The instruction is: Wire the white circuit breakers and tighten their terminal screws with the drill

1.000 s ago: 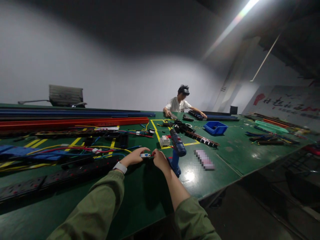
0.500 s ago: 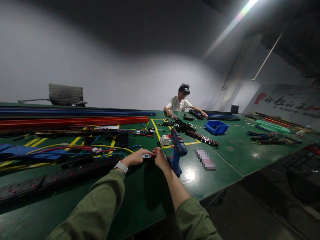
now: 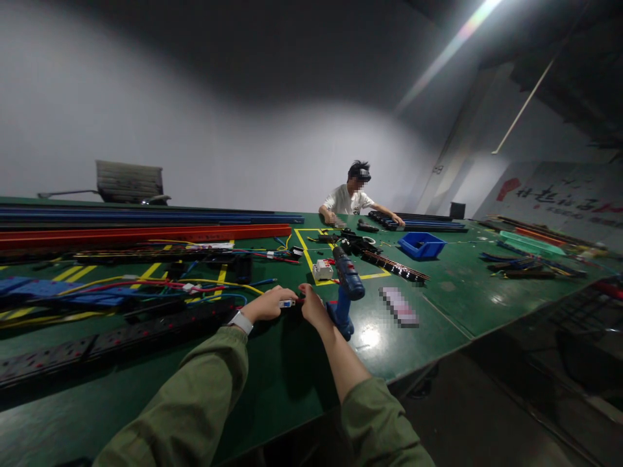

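Note:
My left hand (image 3: 268, 305) is closed round a small white and blue part (image 3: 286, 303), held just above the green table (image 3: 292, 383). My right hand (image 3: 314, 306) pinches the part's right end, where something red shows between the fingers. Both hands meet at the middle of the view. A blue cordless drill (image 3: 346, 288) stands upright on the table right behind my right hand. A long black power strip (image 3: 121, 337) lies on the table to the left of my left hand.
Loose red, blue and yellow wires (image 3: 160, 288) lie at the left. Long red (image 3: 146, 235) and blue rails sit behind them. A white breaker (image 3: 321, 270) rests in a yellow taped square. A blue bin (image 3: 421, 246) stands at the right. Another person (image 3: 353, 194) works at the far edge.
My hands have drawn a little closer together on the small part and shifted slightly right. The view has tilted a bit. The other person keeps working.

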A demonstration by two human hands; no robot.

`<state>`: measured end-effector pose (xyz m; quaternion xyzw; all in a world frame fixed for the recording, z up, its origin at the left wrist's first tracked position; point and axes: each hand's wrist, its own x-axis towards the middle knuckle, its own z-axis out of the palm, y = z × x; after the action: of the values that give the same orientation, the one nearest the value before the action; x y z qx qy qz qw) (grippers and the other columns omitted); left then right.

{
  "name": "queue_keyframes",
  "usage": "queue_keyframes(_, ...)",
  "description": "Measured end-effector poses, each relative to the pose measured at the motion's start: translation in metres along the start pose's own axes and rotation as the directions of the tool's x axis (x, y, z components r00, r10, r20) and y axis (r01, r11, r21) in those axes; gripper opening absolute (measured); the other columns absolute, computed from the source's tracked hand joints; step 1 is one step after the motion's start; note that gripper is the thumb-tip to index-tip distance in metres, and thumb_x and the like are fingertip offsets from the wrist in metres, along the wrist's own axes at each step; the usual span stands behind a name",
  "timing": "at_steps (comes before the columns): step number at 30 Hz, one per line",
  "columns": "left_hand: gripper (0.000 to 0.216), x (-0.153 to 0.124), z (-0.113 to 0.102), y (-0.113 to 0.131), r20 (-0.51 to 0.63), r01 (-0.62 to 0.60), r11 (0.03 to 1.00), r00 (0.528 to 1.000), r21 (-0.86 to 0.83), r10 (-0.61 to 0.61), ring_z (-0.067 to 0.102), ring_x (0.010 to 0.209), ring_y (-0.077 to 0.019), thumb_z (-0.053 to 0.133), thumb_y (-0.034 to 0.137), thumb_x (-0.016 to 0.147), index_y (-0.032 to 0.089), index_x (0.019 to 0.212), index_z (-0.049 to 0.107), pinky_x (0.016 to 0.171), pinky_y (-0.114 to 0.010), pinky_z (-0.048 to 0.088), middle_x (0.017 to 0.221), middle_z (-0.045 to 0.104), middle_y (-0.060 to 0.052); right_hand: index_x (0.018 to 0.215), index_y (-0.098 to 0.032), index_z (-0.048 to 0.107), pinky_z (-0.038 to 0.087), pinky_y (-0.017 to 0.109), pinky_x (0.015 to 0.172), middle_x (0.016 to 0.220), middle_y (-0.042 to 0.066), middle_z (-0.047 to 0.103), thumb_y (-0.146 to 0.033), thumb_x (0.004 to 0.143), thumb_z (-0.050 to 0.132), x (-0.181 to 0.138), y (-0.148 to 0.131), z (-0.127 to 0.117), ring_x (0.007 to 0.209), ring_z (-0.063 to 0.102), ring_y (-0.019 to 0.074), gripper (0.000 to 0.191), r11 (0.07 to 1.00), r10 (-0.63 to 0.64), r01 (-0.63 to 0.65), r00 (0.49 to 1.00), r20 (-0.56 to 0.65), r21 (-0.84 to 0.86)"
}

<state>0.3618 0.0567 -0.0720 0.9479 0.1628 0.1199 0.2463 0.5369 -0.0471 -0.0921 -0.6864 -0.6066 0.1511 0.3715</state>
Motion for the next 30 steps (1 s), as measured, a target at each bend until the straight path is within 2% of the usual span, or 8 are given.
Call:
queue_keyframes(7,0.059,0.005,0.001,0.001,-0.022,0.02,0.998,1.0,-0.055,-0.022,0.054,0.117,-0.02,0.047,0.004,0.069,0.024,0.124,0.062,0.107,-0.03,0.035,0.129,0.062,-0.003,0.132,-0.024,0.044,0.04,0.037,0.102,0.134,0.008,0.056,0.003,0.076,0.04,-0.008,-0.016,-0.011,0.123,0.053,0.0188,0.062,1.0,-0.02,0.021,0.998,-0.064,0.007)
queue_keyframes(12,0.054,0.005,-0.004,0.006,-0.018,0.104,0.989,0.994,-0.106,-0.106,0.056,0.116,-0.0217,0.05,0.01,0.074,0.025,0.124,0.063,0.103,-0.031,0.04,0.127,0.064,-0.004,0.114,-0.021,0.056,0.046,0.033,0.093,0.115,0.008,0.064,-0.016,0.087,0.039,-0.062,-0.03,-0.042,0.107,0.061,0.0193,0.032,0.967,-0.013,0.085,0.957,-0.29,0.238)
queue_keyframes(14,0.053,0.003,-0.007,0.007,-0.016,0.171,0.982,0.985,-0.08,-0.173,0.057,0.115,-0.024,0.051,0.012,0.075,0.029,0.124,0.064,0.101,-0.033,0.041,0.127,0.064,-0.003,0.099,-0.021,0.057,0.049,0.033,0.084,0.096,0.007,0.066,-0.021,0.086,0.041,-0.095,-0.029,-0.056,0.091,0.064,0.0199,0.021,0.943,0.119,0.025,0.905,-0.408,0.331)
queue_keyframes(16,0.053,0.002,-0.009,0.009,-0.012,0.213,0.975,0.977,-0.058,-0.214,0.057,0.114,-0.0255,0.051,0.013,0.076,0.032,0.123,0.065,0.099,-0.035,0.041,0.127,0.064,-0.002,0.088,-0.021,0.054,0.049,0.033,0.078,0.086,0.006,0.062,-0.02,0.081,0.041,-0.123,-0.026,-0.07,0.083,0.061,0.02,0.015,0.928,0.245,-0.013,0.773,-0.585,0.372)
queue_keyframes(18,0.053,0.002,-0.012,0.012,-0.009,0.224,0.973,0.974,-0.057,-0.225,0.057,0.114,-0.0261,0.051,0.013,0.076,0.034,0.122,0.065,0.098,-0.035,0.041,0.127,0.064,-0.002,0.091,-0.021,0.053,0.048,0.034,0.08,0.092,0.007,0.061,-0.022,0.079,0.043,-0.135,-0.024,-0.085,0.088,0.06,0.0209,0.015,0.918,0.303,-0.011,0.664,-0.684,0.397)
queue_keyframes(19,0.052,0.002,-0.013,0.014,-0.008,0.223,0.973,0.975,-0.059,-0.224,0.057,0.114,-0.0263,0.052,0.013,0.076,0.034,0.122,0.065,0.098,-0.035,0.041,0.127,0.064,-0.001,0.097,-0.02,0.054,0.048,0.035,0.083,0.099,0.009,0.061,-0.023,0.077,0.047,-0.136,-0.023,-0.092,0.095,0.059,0.0218,0.02,0.917,0.302,-0.004,0.66,-0.688,0.399)
queue_keyframes(24,0.045,0.001,-0.015,0.021,-0.011,0.235,0.972,0.972,-0.028,-0.235,0.055,0.115,-0.0283,0.053,0.019,0.08,0.036,0.119,0.066,0.101,-0.04,0.034,0.126,0.065,-0.002,0.13,-0.022,0.043,0.047,0.038,0.092,0.125,0.011,0.057,-0.032,0.072,0.068,-0.096,-0.033,-0.116,0.114,0.057,0.0246,0.064,0.852,0.167,0.07,0.902,-0.398,0.518)
queue_keyframes(30,0.048,-0.002,-0.013,0.021,-0.043,0.253,0.967,0.966,-0.006,-0.253,0.054,0.113,-0.028,0.051,0.018,0.081,0.035,0.124,0.063,0.101,-0.042,0.031,0.127,0.064,-0.003,0.116,-0.017,0.061,0.049,0.033,0.071,0.092,0.007,0.068,-0.047,0.072,0.07,-0.054,-0.042,-0.122,0.078,0.065,0.0214,0.054,0.866,0.174,-0.046,0.961,-0.216,0.497)
